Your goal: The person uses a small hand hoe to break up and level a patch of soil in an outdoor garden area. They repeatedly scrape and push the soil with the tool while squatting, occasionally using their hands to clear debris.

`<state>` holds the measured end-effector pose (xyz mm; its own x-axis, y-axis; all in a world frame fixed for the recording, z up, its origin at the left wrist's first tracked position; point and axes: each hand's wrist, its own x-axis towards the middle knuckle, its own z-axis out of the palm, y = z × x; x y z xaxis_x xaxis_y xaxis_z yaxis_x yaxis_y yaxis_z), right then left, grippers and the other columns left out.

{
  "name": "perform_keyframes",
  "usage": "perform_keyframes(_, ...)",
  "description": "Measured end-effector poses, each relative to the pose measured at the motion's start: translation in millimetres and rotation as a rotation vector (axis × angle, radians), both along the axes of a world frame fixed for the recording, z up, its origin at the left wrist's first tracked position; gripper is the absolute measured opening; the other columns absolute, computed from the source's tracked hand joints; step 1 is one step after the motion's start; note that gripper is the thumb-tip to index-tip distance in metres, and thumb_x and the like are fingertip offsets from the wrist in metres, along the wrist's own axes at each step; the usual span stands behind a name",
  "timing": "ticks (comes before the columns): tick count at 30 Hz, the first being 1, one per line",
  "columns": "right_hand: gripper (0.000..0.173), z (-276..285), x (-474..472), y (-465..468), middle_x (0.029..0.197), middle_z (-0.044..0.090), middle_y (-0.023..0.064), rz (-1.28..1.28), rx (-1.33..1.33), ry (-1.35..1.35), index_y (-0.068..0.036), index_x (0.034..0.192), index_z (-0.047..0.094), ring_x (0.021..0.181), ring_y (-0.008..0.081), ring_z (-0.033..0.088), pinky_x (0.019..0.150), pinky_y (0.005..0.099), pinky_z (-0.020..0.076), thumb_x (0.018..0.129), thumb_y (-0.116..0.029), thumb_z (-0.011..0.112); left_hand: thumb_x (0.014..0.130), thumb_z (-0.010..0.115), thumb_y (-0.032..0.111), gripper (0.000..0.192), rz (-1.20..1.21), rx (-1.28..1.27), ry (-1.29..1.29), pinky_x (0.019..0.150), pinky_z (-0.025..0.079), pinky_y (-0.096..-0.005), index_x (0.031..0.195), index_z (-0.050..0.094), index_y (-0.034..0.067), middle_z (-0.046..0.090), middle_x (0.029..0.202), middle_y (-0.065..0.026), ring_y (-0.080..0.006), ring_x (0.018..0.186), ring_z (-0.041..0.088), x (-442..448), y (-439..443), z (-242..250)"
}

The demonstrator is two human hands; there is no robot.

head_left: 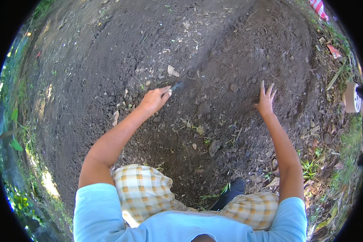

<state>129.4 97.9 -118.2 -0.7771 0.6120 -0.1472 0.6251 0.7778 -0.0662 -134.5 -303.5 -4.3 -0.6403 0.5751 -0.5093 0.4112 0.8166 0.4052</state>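
Observation:
My left hand point(156, 99) is closed around a thin, dark tool point(176, 86), its far end blurred near the soil; its exact kind cannot be told. A dry, pale leaf point(172, 71) lies just beyond that hand. To the right, my right hand point(266, 98) has its fingers spread over the dark bare soil point(217, 103), holding nothing. Whether its fingers touch the ground cannot be told. Small stones, twigs and leaf bits are scattered between the two hands.
A dark shoe point(230, 192) is on the soil between my knees. Along the right edge are grass and leaf litter, a red wrapper point(334, 52), a beige round object point(351, 97) and a red-and-white striped item point(319, 9). Green plants point(16, 144) edge the left.

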Motion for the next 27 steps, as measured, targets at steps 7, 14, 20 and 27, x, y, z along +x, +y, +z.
perform_keyframes(7, 0.136, 23, -9, -8, 0.16, -0.006, 0.0347, -0.074, -0.076, -0.099, -0.018, 0.16, 0.004, 0.145, 0.0608, 0.004, 0.116, 0.0649, 0.0238, 0.059, -0.024, 0.095, 0.102, 0.054, 0.044, 0.052, 0.091, 0.199, -0.414, 0.072, 0.055, -0.0323, 0.148, 0.049, 0.02, 0.065, 0.079, -0.0032, -0.0121, 0.067, 0.057, -35, -35, -52)
perform_keyframes(14, 0.111, 91, -58, -46, 0.163, 0.002, 0.0285, -0.003, -0.097, -0.281, -0.015, 0.158, 0.021, 0.149, 0.0522, 0.012, 0.113, 0.0718, 0.0212, 0.072, -0.043, 0.086, 0.1, 0.052, 0.027, 0.052, -0.17, 0.05, 0.169, 0.085, 0.055, -0.0495, 0.144, 0.045, 0.0, 0.066, 0.117, -0.0288, -0.0423, 0.103, 0.067, 55, 13, -22)
perform_keyframes(20, 0.077, 49, -150, -113, 0.162, 0.012, 0.0286, 0.393, -0.527, 0.288, -0.015, 0.153, 0.037, 0.15, 0.045, 0.015, 0.119, 0.0589, 0.0212, 0.092, -0.056, 0.061, 0.101, 0.05, 0.024, 0.058, -0.311, -0.161, 0.359, 0.067, 0.056, -0.0518, 0.152, 0.032, 0.002, 0.066, 0.085, -0.0274, -0.044, 0.073, 0.067, 121, 2, 31)
perform_keyframes(27, 0.037, 7, -169, -158, 0.15, 0.041, 0.0158, 0.612, -0.431, 0.195, -0.01, 0.125, 0.063, 0.141, 0.0389, 0.035, 0.116, 0.049, 0.0325, 0.096, -0.032, 0.06, 0.104, 0.048, 0.038, 0.045, -0.327, -0.132, 0.268, 0.077, 0.06, -0.0444, 0.146, 0.05, 0.023, 0.073, 0.098, -0.0096, -0.0272, 0.079, 0.072, 129, -22, 124)
